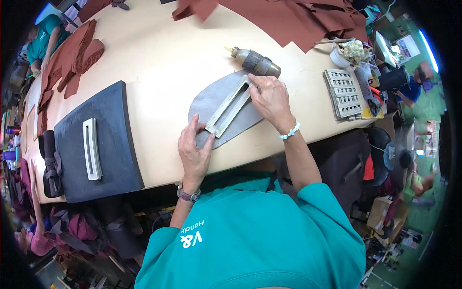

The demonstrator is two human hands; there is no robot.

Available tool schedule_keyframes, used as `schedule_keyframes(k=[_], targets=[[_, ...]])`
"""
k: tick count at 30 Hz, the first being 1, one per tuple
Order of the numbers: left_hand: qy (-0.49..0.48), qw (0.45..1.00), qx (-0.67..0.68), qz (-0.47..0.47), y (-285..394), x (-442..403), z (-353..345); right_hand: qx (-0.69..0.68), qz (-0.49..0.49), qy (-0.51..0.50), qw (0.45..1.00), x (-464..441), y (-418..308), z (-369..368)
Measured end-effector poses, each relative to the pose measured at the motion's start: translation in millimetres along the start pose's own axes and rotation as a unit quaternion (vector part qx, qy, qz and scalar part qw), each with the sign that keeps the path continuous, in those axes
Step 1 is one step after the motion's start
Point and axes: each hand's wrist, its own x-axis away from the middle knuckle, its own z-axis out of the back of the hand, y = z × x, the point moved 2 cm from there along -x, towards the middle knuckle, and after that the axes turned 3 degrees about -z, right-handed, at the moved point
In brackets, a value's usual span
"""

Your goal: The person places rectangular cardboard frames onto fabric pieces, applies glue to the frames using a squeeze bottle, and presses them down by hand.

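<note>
A pale rectangular frame (222,113) with a long open slot lies slanted across a grey rounded piece of leather (204,107) on the table. My left hand (195,149) pinches the frame's near end between thumb and fingers. At the far end, my right hand (272,98) grips the same frame, its fingers curled over the corner. Just beyond that hand a squeeze bottle (255,62) wrapped in dark tape lies on its side, its yellowish nozzle pointing left. The leather's right part is partly covered by the frame and my right hand.
To the left, a black board (108,139) carries a similar slotted strip (91,149). Stacked slotted pieces (342,94) and a white tub (340,58) stand at right. Brown-red leather sheets (288,21) cover the far side. A co-worker in green (48,36) is at far left.
</note>
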Motion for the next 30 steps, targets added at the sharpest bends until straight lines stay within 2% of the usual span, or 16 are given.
schedule_keyframes(k=[7, 9, 11, 12, 13, 14, 15, 18, 22, 30], targets=[[0.019, 1.0, 0.008, 0.015, -6, 3, -4, -0.116, -0.054, -0.055, 0.99, -13, 2, 15], [0.003, 1.0, 0.001, 0.028, -4, 3, -4, -0.236, -0.173, -0.127, 0.948, -16, 14, 32], [-0.003, 0.999, 0.011, 0.03, -1, 2, -3, -0.35, -0.18, -0.092, 0.915, -16, 49, 55], [-0.004, 0.999, 0.013, 0.034, -1, 3, -3, -0.402, -0.175, -0.035, 0.898, -14, 69, 72], [0.001, 0.999, 0.019, 0.031, -2, 3, -3, -0.441, -0.248, 0.03, 0.862, -7, 81, 96], [0.007, 0.999, 0.024, 0.029, -2, 4, -4, -0.448, -0.272, 0.086, 0.847, 0, 116, 110], [0.015, 0.999, 0.028, 0.028, -2, 4, -4, -0.495, -0.286, 0.154, 0.806, 10, 149, 124], [0.001, 0.999, 0.032, 0.044, -1, 3, -4, -0.55, -0.328, 0.27, 0.719, 51, 229, 163], [-0.003, 0.998, 0.027, 0.059, 2, 3, -4, -0.523, -0.371, 0.34, 0.688, 90, 277, 185], [-0.007, 0.997, 0.032, 0.066, 5, 2, -4, -0.486, -0.415, 0.366, 0.676, 109, 333, 180]])
